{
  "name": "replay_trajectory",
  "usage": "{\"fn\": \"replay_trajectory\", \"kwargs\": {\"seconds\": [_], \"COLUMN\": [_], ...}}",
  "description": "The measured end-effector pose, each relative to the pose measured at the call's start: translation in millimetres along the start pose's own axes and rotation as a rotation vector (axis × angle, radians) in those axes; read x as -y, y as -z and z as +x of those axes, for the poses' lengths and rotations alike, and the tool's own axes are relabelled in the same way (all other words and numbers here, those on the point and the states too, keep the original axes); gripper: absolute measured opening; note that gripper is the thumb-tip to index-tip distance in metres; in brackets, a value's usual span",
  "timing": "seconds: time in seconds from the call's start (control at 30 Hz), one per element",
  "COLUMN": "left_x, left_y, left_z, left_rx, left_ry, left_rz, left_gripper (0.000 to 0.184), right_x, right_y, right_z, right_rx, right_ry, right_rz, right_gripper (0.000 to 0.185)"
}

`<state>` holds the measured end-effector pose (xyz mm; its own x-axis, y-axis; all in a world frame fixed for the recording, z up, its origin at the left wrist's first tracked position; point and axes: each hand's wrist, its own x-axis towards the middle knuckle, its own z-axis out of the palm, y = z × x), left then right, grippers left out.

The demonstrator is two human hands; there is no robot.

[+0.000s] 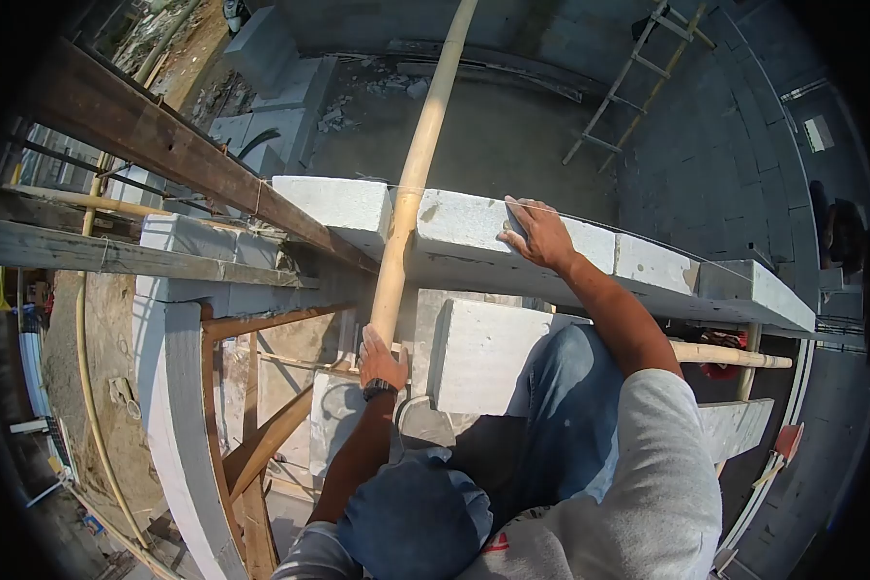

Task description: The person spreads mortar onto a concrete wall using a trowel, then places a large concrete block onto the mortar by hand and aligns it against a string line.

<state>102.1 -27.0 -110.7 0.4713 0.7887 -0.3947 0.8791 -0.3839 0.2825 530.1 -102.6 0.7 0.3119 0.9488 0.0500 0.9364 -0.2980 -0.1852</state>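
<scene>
My left hand (382, 361), with a dark watch at the wrist, lies with its fingers against the lower part of a pale bamboo pole (418, 174). The pole runs up and away across a gap in a wall of white blocks. My right hand (539, 232) rests on the top edge of a white block (464, 224), its fingers spread. A thin string passes along the wall's top edge. Left of the pole sits another white block (333, 205). A loose white block (493, 356) lies on the near side of the wall, beside my knee.
Rusty steel beam (164, 135) and a grey plank (116, 253) come in from the left. A wooden frame (213, 416) stands at lower left. Beyond the wall, a ladder (638, 82) leans in the upper right. A horizontal bamboo pole (735, 356) is on the right.
</scene>
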Motion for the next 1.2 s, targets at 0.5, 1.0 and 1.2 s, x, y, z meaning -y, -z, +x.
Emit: {"fn": "replay_trajectory", "kwargs": {"seconds": [0.5,1.0,1.2], "left_x": [0,3,8], "left_y": [-1,-2,-1], "left_z": [1,1,5], "left_rx": [-0.021,-0.017,-0.034], "left_ry": [-0.004,-0.001,-0.003], "left_rz": [0.011,-0.008,-0.082], "left_gripper": [0.105,0.107,0.102], "right_x": [-18,-48,-55], "right_y": [9,49,139], "right_z": [29,-30,-207], "right_rx": [-0.133,0.279,-0.05], "right_ry": [-0.625,-0.871,-0.581], "right_rz": [0.092,0.002,0.117], "right_gripper": [0.061,0.11,0.053]}}
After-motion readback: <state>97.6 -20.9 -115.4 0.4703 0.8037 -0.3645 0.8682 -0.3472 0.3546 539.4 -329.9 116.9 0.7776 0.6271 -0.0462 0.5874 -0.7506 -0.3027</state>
